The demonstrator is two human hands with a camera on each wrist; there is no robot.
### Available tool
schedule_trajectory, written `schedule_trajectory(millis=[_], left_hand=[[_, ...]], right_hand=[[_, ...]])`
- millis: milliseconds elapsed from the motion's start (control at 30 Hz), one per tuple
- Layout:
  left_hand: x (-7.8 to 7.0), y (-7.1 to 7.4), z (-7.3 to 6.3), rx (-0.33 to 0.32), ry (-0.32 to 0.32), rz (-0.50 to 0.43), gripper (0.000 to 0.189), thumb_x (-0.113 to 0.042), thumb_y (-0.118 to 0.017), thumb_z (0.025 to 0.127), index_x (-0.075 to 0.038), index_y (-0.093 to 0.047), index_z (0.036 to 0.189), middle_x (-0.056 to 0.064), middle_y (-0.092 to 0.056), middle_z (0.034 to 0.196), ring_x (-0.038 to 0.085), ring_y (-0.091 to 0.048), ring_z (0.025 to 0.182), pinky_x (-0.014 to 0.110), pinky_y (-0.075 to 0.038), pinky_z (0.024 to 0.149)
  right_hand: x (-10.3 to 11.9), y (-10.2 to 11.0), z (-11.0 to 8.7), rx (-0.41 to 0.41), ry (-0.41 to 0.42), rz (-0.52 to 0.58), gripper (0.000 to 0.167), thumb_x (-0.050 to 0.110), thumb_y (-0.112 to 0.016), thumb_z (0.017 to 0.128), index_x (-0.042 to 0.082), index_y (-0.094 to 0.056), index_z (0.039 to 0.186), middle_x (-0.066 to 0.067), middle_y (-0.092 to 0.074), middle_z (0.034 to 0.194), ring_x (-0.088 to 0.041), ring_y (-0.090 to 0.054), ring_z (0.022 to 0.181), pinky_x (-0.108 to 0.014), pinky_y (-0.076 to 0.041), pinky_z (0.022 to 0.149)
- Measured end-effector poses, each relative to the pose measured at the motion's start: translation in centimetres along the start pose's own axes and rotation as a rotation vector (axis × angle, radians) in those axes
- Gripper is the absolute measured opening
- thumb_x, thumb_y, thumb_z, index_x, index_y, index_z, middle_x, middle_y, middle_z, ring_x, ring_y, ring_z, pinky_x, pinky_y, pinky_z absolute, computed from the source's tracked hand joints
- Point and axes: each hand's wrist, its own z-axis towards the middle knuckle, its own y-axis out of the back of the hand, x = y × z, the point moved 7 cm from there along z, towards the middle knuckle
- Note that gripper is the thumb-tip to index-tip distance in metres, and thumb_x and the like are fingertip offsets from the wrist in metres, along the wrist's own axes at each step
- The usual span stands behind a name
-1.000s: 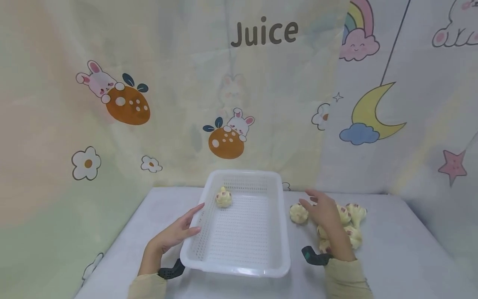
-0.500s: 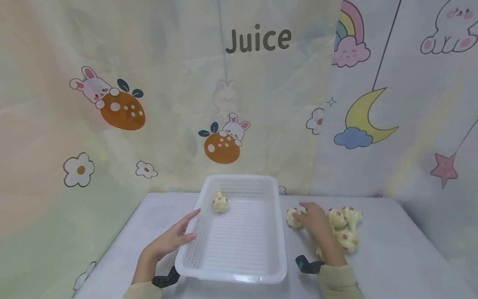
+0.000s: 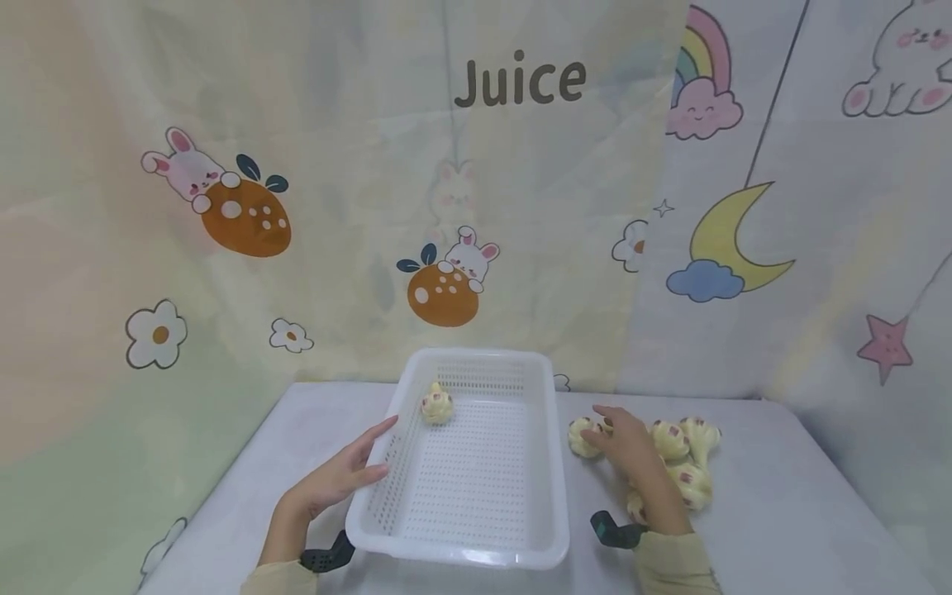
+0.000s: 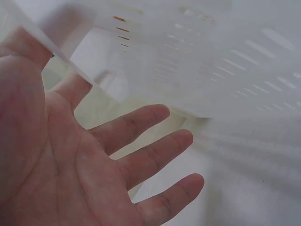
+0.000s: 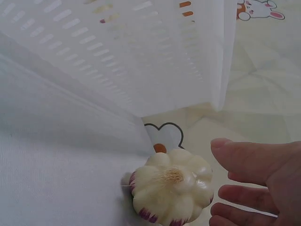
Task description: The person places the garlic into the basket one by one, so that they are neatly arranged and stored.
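Note:
A white plastic basket point(image 3: 550, 463) with slotted walls stands in the middle of the table, holding one garlic bulb point(image 3: 437, 406) at its far left. My left hand point(image 3: 338, 479) rests on the basket's left rim: thumb and index finger lie over the edge, while the other fingers stretch out below it in the left wrist view. To the right of the basket, my right hand point(image 3: 623, 442) is at a garlic bulb point(image 3: 582, 438), fingers extended. In the right wrist view the fingertips are beside that bulb point(image 5: 171, 188); whether they touch it, I cannot tell.
Several more garlic bulbs point(image 3: 693, 486) lie in a group on the white table point(image 3: 773, 487), partly behind the right forearm. A dark wrist device point(image 3: 616, 530) sits at each wrist. A printed curtain point(image 3: 335, 207) hangs behind the table.
My right hand has lowered toward the bulb nearest the basket, mostly in the first half second. The left hand stays at the rim. The head view has shifted slightly.

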Motion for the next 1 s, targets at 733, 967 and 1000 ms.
schedule_trajectory(millis=[733,967,1000], left_hand=[[0.2,-0.2,0.1,0.036,-0.033,-0.030,0.073,-0.018,-0.057,0.095,-0.029,-0.013,0.152,0.015,-0.028,0.153,0.028,-0.050,0.121,0.047,-0.046,0.096],[0.5,0.0,0.2,0.006,-0.004,-0.021,0.073,-0.020,-0.059,0.094,-0.035,-0.016,0.151,0.011,-0.027,0.154,0.028,-0.049,0.122,0.050,-0.045,0.098],[0.5,0.0,0.2,0.004,-0.003,-0.020,0.073,-0.021,-0.059,0.094,-0.035,-0.016,0.151,0.011,-0.027,0.154,0.028,-0.049,0.123,0.050,-0.045,0.098]], right_hand=[[0.0,-1.4,0.5,0.010,0.005,-0.055,0.063,0.022,-0.064,0.088,-0.007,-0.041,0.138,-0.034,-0.043,0.137,-0.050,-0.039,0.127,-0.057,-0.032,0.106],[0.1,-1.7,0.6,-0.001,0.021,-0.108,0.055,0.017,-0.067,0.086,-0.009,-0.049,0.130,-0.033,-0.051,0.129,-0.048,-0.047,0.121,-0.055,-0.037,0.103],[0.1,-1.7,0.7,-0.003,0.025,-0.118,0.054,0.017,-0.067,0.086,-0.009,-0.050,0.130,-0.033,-0.052,0.127,-0.048,-0.048,0.120,-0.055,-0.038,0.102]])
